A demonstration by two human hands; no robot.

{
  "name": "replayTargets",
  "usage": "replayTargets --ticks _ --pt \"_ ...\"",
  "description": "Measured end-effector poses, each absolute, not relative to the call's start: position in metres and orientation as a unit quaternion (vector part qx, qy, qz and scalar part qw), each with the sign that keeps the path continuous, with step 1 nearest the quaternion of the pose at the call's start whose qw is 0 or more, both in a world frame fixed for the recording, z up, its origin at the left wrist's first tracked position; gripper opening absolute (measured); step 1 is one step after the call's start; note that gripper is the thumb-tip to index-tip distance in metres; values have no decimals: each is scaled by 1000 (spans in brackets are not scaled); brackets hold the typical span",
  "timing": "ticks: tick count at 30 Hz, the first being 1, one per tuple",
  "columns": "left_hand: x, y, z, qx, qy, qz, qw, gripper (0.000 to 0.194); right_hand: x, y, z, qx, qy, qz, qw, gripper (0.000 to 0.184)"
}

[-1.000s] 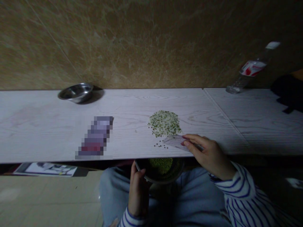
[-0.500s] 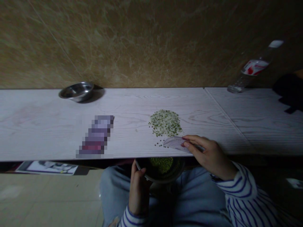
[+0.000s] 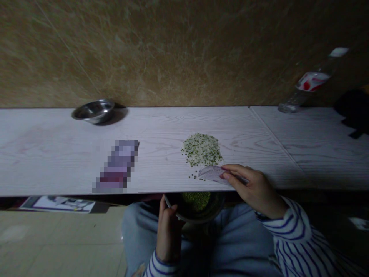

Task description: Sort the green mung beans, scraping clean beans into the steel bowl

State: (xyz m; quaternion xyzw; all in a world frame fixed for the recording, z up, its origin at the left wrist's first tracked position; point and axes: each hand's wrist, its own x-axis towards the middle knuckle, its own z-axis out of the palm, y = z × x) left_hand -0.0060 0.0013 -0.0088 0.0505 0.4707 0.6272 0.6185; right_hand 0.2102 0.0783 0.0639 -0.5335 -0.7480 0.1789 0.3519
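Note:
My left hand [image 3: 168, 227] grips the rim of a dark bowl [image 3: 198, 221] held just below the table's front edge, over my lap. Green beans [image 3: 197, 201], likely mung beans, lie inside it; the table edge hides its far side. My right hand [image 3: 250, 186] pinches a thin, translucent purplish piece with a curved edge, like a plastic scraper [image 3: 211, 174], low against the tabletop. Beyond the scraper spreads a pile of white grains mixed with green beans [image 3: 201, 150]. A few loose beans [image 3: 193, 175] lie just left of the scraper's tip.
A shiny metal bowl [image 3: 94, 111] stands at the back left of the white table [image 3: 157, 127]. Nearer lies a pixelated flat object [image 3: 117, 165]. A clear bottle [image 3: 313, 81] stands at the back right, beside a black item [image 3: 351, 111]. A printed sheet [image 3: 60, 204] shows below the table.
Almost nothing differs. Both hands, the scraper and the bowl stay in nearly the same places; the view has shifted very slightly.

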Motion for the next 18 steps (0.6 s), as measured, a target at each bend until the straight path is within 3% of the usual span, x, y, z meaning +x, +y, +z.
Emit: replayTargets --ticks 18 --pt "-4 1 -4 44 477 635 606 51 210 83 60 -538 -734 198 363 23"
